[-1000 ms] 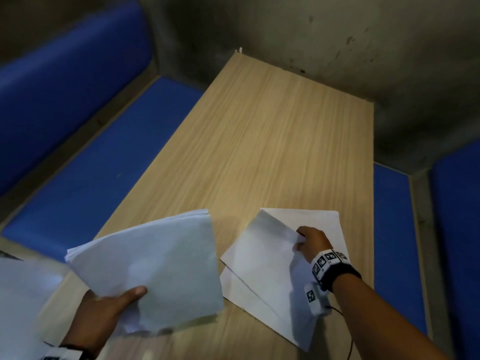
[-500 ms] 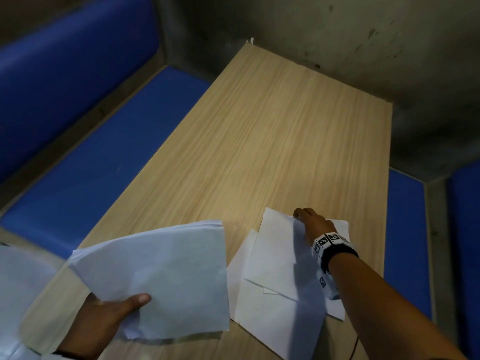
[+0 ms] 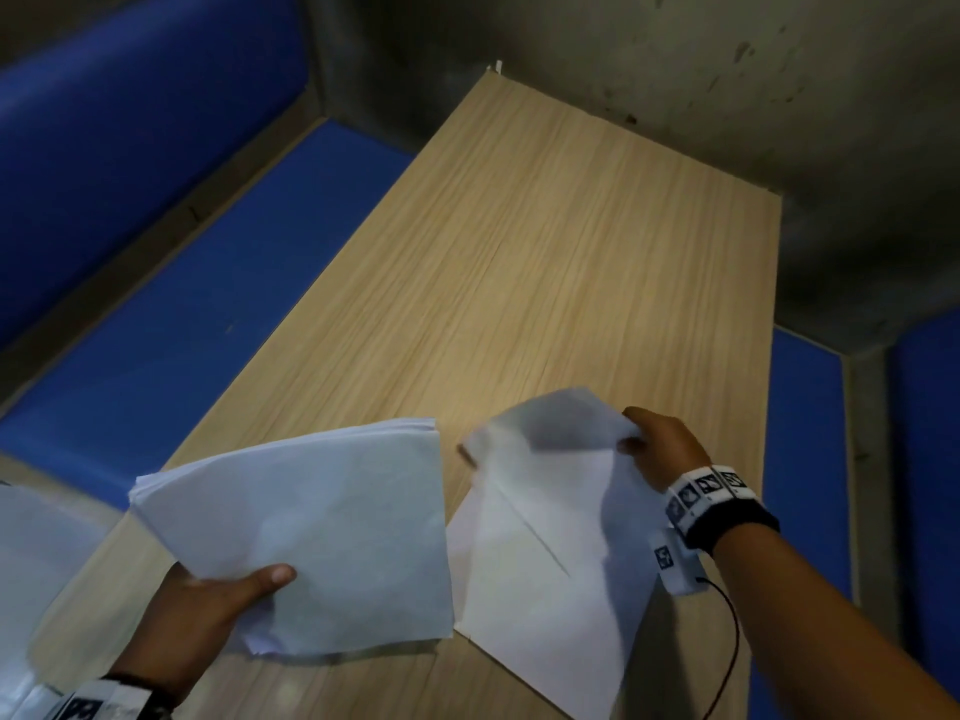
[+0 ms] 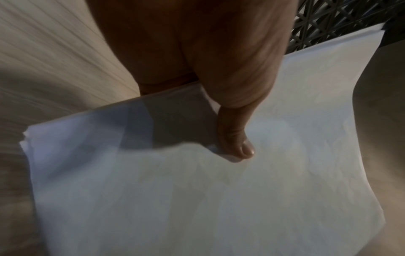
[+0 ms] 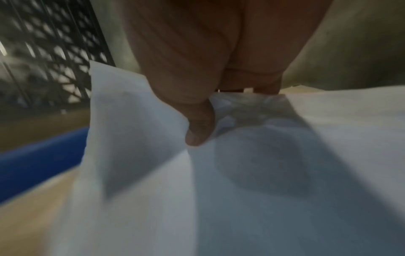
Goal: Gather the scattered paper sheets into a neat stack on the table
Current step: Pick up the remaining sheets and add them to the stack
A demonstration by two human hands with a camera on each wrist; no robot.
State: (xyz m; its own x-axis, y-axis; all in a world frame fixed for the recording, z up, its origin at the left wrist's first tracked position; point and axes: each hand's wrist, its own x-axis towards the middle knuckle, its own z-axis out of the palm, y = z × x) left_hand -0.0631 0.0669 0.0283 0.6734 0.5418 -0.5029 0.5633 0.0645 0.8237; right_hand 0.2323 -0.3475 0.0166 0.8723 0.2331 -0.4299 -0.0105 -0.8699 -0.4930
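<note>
Since half a second ago, the right hand (image 3: 662,445) has gone from pressing flat on the loose sheets to lifting one of them: the top sheet (image 3: 550,439) is now rising off the table, curling and blurred, its far edge in the air. Its thumb and fingers are pinching the right edge of that sheet, and the right wrist view is showing the thumb (image 5: 199,124) pressing into crumpled paper. At least one more loose sheet (image 3: 540,605) is lying flat beneath it on the near right part of the wooden table (image 3: 545,241), and how many are overlapping there cannot be told.

The left hand (image 3: 197,621) is holding the gathered stack of paper sheets (image 3: 322,532) above the near left part of the table, roughly as before, with the thumb (image 4: 238,138) lying on top and the fingers hidden underneath. The stack's edges are fanning slightly at its left corner. Stack and loose sheets are sitting just beside each other, the stack's right edge overlapping the flat sheet in the head view.

A band with black-and-white markers (image 3: 711,493) is circling the right wrist, and a thin cable (image 3: 732,641) is trailing from it. Blue padded benches (image 3: 171,324) are flanking the table on both sides, and more white paper (image 3: 36,553) is showing at the near left edge.
</note>
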